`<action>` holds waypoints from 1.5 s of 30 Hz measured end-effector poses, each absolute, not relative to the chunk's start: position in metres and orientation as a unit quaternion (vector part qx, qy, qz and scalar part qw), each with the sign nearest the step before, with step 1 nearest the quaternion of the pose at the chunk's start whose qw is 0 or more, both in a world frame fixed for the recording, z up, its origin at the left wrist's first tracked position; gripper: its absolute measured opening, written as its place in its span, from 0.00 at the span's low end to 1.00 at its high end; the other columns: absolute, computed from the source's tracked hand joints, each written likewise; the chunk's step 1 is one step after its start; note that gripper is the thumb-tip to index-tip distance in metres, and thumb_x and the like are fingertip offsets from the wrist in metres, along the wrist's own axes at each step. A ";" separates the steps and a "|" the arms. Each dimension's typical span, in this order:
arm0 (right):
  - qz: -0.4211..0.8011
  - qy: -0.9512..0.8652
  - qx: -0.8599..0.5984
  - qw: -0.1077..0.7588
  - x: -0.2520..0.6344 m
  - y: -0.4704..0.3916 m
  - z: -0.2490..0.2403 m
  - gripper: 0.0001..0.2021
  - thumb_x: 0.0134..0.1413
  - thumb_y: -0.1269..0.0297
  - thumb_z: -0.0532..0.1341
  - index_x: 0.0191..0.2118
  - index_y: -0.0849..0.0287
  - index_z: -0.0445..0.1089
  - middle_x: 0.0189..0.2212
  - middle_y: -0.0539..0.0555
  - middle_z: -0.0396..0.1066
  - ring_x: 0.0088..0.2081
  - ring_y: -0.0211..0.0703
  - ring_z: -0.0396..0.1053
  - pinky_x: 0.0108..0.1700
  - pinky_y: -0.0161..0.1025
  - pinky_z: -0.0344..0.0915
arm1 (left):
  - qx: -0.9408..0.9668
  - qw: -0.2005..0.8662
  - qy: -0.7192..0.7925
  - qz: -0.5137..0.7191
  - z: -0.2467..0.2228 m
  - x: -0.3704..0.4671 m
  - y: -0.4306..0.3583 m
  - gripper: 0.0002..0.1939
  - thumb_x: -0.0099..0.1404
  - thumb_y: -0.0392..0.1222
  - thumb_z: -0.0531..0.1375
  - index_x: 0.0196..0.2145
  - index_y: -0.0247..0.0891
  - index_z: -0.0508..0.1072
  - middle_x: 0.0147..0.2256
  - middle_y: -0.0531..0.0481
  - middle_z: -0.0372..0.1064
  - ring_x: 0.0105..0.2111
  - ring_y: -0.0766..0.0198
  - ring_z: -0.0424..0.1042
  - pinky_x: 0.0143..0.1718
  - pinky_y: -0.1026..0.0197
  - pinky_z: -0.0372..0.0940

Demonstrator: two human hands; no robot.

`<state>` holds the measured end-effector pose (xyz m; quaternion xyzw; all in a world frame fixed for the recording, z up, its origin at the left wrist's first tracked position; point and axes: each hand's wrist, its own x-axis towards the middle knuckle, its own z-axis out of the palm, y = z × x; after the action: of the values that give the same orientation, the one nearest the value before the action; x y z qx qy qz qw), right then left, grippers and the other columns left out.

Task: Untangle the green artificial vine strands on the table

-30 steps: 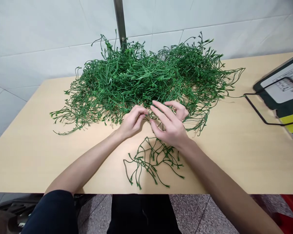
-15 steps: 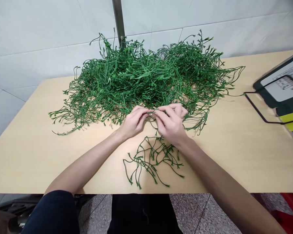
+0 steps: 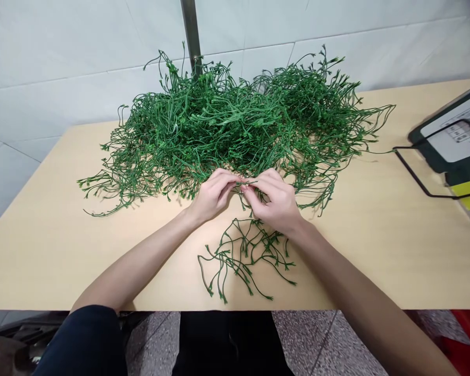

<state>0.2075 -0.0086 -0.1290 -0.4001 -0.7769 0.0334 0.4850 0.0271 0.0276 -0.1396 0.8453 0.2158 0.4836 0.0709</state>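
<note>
My left hand (image 3: 215, 194) and my right hand (image 3: 274, 201) meet fingertip to fingertip over the middle of the table. Between them they pinch thin green plastic stems (image 3: 250, 183), and the exact joint is hidden by the fingers. Right behind the hands rises a big tangled heap of green plastic stems (image 3: 219, 120) with small forked tips. Nearer to me, below the hands, lies a small branching cluster of similar stems (image 3: 238, 256); one strand seems to run up from it toward my right hand.
The pale wooden table (image 3: 62, 235) stands against a white tiled wall (image 3: 82, 42). A metal post (image 3: 191, 31) rises behind the heap. At the right edge lie a dark container with a white label (image 3: 454, 136) and a bent black wire frame (image 3: 409, 172).
My right hand's fingers have drawn together and shifted slightly at the pinch point. My left hand, the heap and the small cluster stay nearly where they were.
</note>
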 end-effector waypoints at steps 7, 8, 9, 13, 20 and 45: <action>0.417 -0.587 -0.431 0.545 0.204 -0.012 -0.119 0.11 0.50 0.59 0.69 0.37 0.58 0.75 0.33 0.55 0.76 0.33 0.42 0.74 0.38 0.42 0.73 | 0.835 0.052 0.232 0.496 -0.143 0.028 0.027 0.05 0.71 0.32 0.55 0.42 0.34 0.70 0.36 0.46 0.75 0.37 0.67 0.73 0.38 0.66 0.69; 0.459 -0.550 -0.432 0.548 0.204 -0.012 -0.117 0.12 0.47 0.57 0.71 0.36 0.58 0.75 0.32 0.54 0.76 0.32 0.42 0.74 0.39 0.43 0.74 | 0.834 0.048 0.234 0.498 -0.143 0.028 0.027 0.05 0.71 0.32 0.55 0.42 0.35 0.70 0.36 0.46 0.75 0.37 0.67 0.74 0.38 0.66 0.69; 0.491 -0.520 -0.432 0.550 0.204 -0.011 -0.115 0.14 0.44 0.55 0.73 0.34 0.58 0.75 0.31 0.54 0.76 0.32 0.42 0.75 0.40 0.43 0.74 | 0.832 0.044 0.236 0.500 -0.143 0.028 0.027 0.05 0.71 0.33 0.55 0.42 0.35 0.70 0.35 0.47 0.75 0.36 0.67 0.74 0.38 0.66 0.69; 0.588 -0.443 -0.420 0.531 0.207 -0.009 -0.110 0.20 0.33 0.54 0.77 0.33 0.59 0.76 0.27 0.53 0.77 0.30 0.41 0.75 0.38 0.43 0.75 | 0.832 0.036 0.236 0.501 -0.141 0.028 0.027 0.04 0.71 0.32 0.55 0.41 0.35 0.70 0.34 0.48 0.75 0.35 0.68 0.74 0.37 0.66 0.69; 0.683 -0.374 -0.406 0.478 0.208 -0.008 -0.112 0.20 0.29 0.61 0.79 0.33 0.61 0.76 0.25 0.52 0.77 0.24 0.35 0.69 0.28 0.37 0.68 | 0.853 0.066 0.190 0.481 -0.142 0.027 0.028 0.07 0.71 0.31 0.54 0.41 0.36 0.71 0.35 0.46 0.75 0.38 0.66 0.74 0.39 0.63 0.71; 0.695 -0.378 -0.437 0.429 0.208 -0.008 -0.105 0.11 0.32 0.65 0.73 0.24 0.62 0.73 0.21 0.54 0.73 0.21 0.34 0.65 0.20 0.32 0.56 | 0.872 0.031 0.154 0.464 -0.147 0.025 0.029 0.07 0.69 0.29 0.56 0.43 0.35 0.72 0.47 0.38 0.77 0.52 0.61 0.75 0.50 0.55 0.75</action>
<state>0.2080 -0.0078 -0.1047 -0.4370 -0.3778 0.6947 0.4287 0.0253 0.0285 -0.1472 0.8716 0.1537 0.4644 0.0308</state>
